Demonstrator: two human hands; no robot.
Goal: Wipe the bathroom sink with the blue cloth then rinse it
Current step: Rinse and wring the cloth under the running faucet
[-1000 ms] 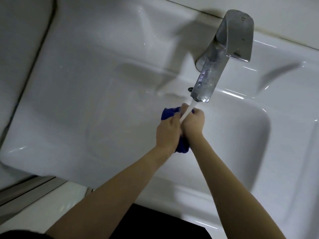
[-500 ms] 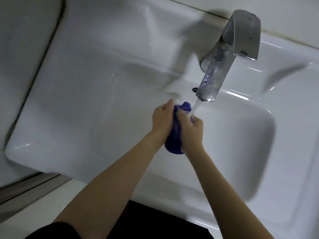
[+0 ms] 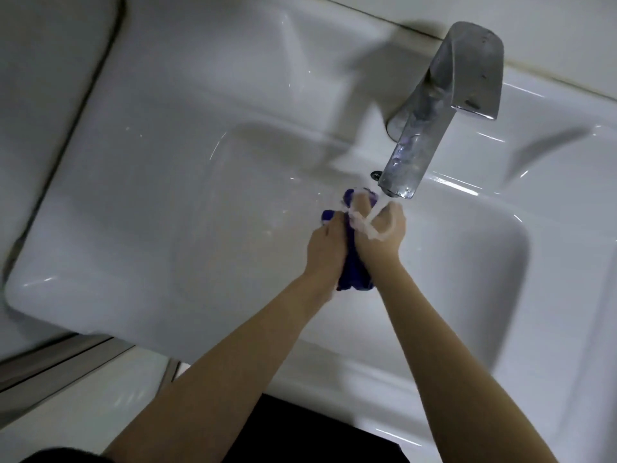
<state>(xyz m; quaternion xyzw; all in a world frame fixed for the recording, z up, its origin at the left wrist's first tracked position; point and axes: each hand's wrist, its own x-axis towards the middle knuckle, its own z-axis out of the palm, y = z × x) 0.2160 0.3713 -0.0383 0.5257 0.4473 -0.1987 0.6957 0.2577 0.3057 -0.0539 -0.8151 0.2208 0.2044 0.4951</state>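
The blue cloth (image 3: 354,272) is bunched between my two hands inside the white sink (image 3: 160,235). My left hand (image 3: 325,248) grips its left side, and my right hand (image 3: 380,237) grips its right side. A stream of water from the metal faucet (image 3: 430,121) falls onto my right hand and the top of the cloth, splashing white over the fingers. Cloth ends stick out above the fingers and below the palms.
The faucet spout hangs just above and to the right of my hands. A small dark overflow hole (image 3: 375,175) sits in the back wall of the basin. The wall (image 3: 551,25) runs behind the sink, and a pale floor (image 3: 66,402) lies at lower left.
My hands have shifted slightly on the cloth under the running water. The stream that struck the cloth top beside my right hand now lands on that hand's fingers, and more cloth hangs below.
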